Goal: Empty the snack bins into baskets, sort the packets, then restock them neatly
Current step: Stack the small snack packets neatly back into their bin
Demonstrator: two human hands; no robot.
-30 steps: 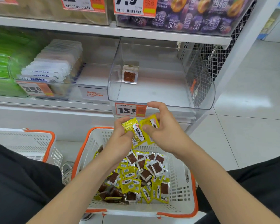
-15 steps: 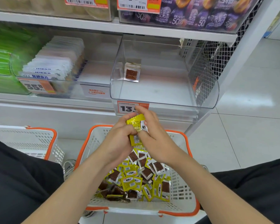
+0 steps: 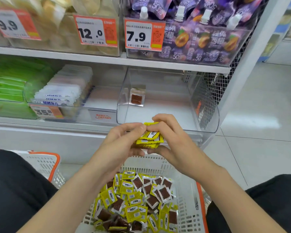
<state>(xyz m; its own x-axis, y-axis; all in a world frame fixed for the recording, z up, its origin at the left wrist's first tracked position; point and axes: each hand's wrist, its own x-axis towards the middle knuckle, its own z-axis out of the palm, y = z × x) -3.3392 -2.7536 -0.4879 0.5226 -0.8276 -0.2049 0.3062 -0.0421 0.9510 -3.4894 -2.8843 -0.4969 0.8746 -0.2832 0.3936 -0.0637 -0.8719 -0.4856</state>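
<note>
Both hands hold a small stack of yellow snack packets [image 3: 149, 138] above the white basket with orange rim [image 3: 188, 195]. My left hand [image 3: 123, 140] grips the stack from the left, thumb on top. My right hand [image 3: 171, 133] pinches it from the right. The basket below is full of several loose yellow and brown packets [image 3: 138, 199]. Just beyond the hands stands a clear plastic bin [image 3: 207, 115] on the shelf, holding a single brown packet [image 3: 136, 97] leaning at its back left.
A second white basket [image 3: 44, 163] sits on the floor at left. Neighbouring bins hold white packets [image 3: 64, 91] and green packs [image 3: 5, 84]. The shelf above carries purple jelly pouches [image 3: 200, 39] and price tags. Tiled floor lies to the right.
The hands rose with the yellow packets and squared them into a flatter stack near the bin's front edge. The camera tilted upward, showing more of the upper shelf.
</note>
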